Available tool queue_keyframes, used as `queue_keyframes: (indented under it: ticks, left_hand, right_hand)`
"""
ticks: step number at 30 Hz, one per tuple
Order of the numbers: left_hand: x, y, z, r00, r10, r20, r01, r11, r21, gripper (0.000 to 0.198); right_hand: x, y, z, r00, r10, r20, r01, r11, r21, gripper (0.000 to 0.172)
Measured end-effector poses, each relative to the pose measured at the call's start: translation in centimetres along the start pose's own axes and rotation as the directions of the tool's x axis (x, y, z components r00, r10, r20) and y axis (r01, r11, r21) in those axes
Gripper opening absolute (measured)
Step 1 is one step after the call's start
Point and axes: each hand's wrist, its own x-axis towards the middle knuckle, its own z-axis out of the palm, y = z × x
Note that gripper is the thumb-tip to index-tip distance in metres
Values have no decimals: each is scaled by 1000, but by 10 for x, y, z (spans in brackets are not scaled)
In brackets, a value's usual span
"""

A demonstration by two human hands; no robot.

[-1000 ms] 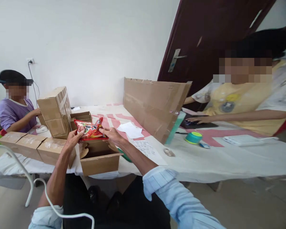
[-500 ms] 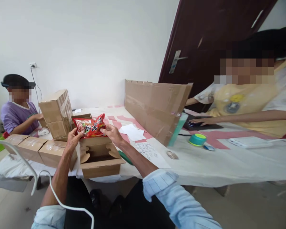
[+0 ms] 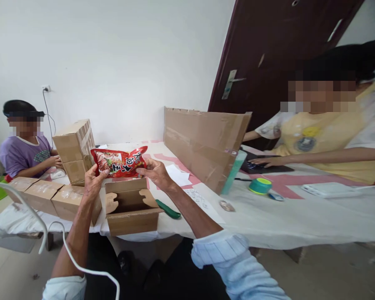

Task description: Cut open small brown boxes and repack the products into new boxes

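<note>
Here the red snack packet [image 3: 118, 161] hangs just above and behind the open cardboard box [image 3: 131, 206], stretched flat between two hands. The left hand [image 3: 93, 181] is closed on its left end and the right hand [image 3: 154, 171] pinches its right end between thumb and fingers. As a judgement, a two-ended hold like this works best with the fingers on the crimped seams rather than the filled middle, and with the packet kept level and square to the box's opening so its corners clear the folded-in flaps. The packet's face shows large white characters on red beside a picture of food, but they are too blurred to read. Right of the box lies a green-handled tool [image 3: 168, 210], and beyond it a printed sheet [image 3: 200, 199] whose writing is too small to make out. Left of the box sit closed cartons [image 3: 54, 196].
</note>
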Motion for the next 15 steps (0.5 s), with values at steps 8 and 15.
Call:
queue_keyframes:
  ticks: [8, 15]
  left_hand:
    - [16, 2, 5, 995, 0, 102, -10, 995, 104, 45]
    - [33, -1, -8, 998, 56, -6, -53, 970, 237, 62]
  right_hand:
    - [13, -19, -22, 983, 10, 186, 5, 997, -80, 36]
    - [32, 10, -60, 979, -79, -190, 36, 975, -218, 32]
